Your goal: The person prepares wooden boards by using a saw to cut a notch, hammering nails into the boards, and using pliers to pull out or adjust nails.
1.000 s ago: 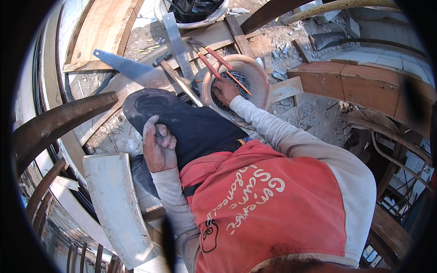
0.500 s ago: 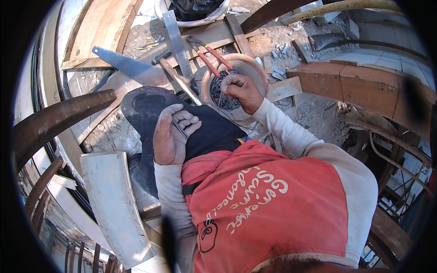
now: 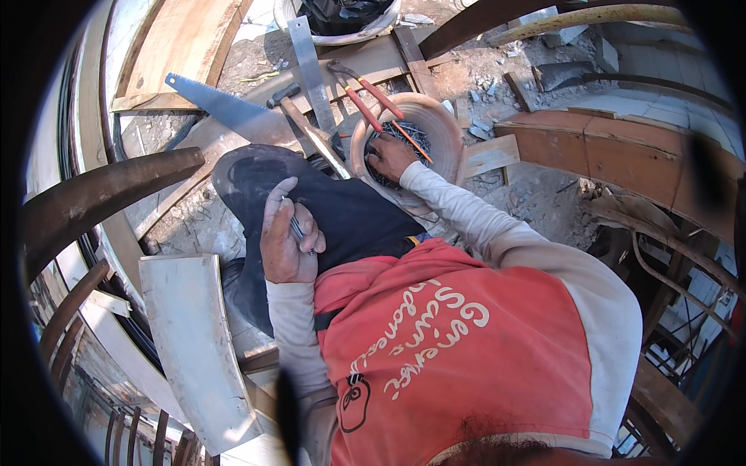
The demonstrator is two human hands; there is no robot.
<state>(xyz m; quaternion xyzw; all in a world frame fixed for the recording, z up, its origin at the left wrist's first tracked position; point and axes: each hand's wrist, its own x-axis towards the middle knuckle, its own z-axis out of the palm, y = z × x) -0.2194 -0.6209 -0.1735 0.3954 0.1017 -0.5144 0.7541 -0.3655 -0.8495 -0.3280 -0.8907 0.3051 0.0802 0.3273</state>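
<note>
My left hand (image 3: pixel 289 237) is raised over my thigh, its fingers curled round a few nails (image 3: pixel 296 227) that lie across the palm. My right hand (image 3: pixel 392 158) is down inside a round, pale tub (image 3: pixel 444 132), among a heap of loose nails (image 3: pixel 412 130). Its fingers bend down into the heap, and their tips are hidden. An orange pencil (image 3: pixel 413 142) leans in the tub next to this hand. Long pincers with red handles (image 3: pixel 376 93) rest over the tub's rim.
Left of the tub lie a hammer (image 3: pixel 311 132), a handsaw (image 3: pixel 225 109) and a metal straight strip (image 3: pixel 309 74). A curved brown timber (image 3: pixel 116 182) juts in from the left, above a pale board (image 3: pixel 190 334). Wooden formwork (image 3: pixel 622 144) stands at the right. A tub with black plastic (image 3: pixel 342 35) is at the far side.
My right hand has dropped from above the tub's rim down into the nails. The orange pencil now shows plainly. My left fingers have curled further round the nails.
</note>
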